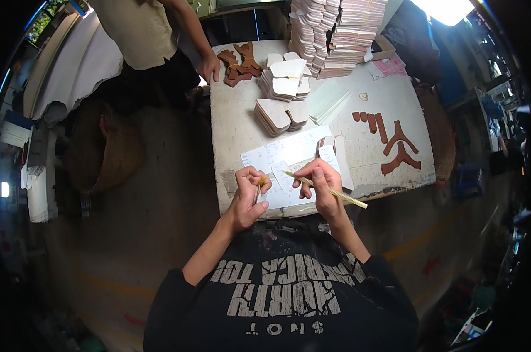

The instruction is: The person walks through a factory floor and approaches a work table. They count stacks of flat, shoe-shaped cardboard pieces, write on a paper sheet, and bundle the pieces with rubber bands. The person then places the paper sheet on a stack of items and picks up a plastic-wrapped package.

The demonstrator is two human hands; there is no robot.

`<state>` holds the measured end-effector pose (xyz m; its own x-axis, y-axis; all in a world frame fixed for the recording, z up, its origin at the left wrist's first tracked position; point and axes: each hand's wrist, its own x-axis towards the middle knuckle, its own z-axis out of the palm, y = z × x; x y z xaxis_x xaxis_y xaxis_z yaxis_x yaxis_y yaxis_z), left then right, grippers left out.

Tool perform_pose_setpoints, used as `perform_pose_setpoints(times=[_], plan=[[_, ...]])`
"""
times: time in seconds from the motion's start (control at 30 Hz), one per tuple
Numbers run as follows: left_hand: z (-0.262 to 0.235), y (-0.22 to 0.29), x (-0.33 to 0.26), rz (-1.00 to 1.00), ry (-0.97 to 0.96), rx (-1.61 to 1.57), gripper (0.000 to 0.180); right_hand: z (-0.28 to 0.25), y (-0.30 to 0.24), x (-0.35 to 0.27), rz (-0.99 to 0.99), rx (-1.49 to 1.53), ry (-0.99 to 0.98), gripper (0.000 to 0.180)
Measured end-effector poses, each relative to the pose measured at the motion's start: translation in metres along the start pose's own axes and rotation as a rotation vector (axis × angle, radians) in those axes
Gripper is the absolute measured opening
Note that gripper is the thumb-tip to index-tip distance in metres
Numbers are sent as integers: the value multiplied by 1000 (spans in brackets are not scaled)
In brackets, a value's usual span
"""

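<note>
My right hand is closed on a slim pale yellow-green pencil, held slanting with its tip toward the left. Beneath that tip lies a small white card on a white sheet with handwriting. My left hand is at the sheet's near left, its fingers curled around a small yellow-brown thing, too small to name surely. Just beyond my right hand is a small stack of rounded cut pieces, with a white slip on top.
Banded stacks of white-topped cut pieces and taller piles fill the table's far side. Brown cut pieces lie at right, others at far left. Another person's hand rests by the table's far left edge.
</note>
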<state>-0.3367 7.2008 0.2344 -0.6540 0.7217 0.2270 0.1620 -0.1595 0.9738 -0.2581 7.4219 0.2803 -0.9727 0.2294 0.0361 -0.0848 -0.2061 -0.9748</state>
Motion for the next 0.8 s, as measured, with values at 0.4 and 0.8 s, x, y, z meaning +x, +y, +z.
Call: perform_pose_setpoints(times=[0.4,0.8], plan=[[-1,33,1,94,-110,101,69,24,-32,-10,-40,-174,-137,59],[-7,41,-6,-127,-236,446,74,40,-4,-8,76,-441,-231,31]])
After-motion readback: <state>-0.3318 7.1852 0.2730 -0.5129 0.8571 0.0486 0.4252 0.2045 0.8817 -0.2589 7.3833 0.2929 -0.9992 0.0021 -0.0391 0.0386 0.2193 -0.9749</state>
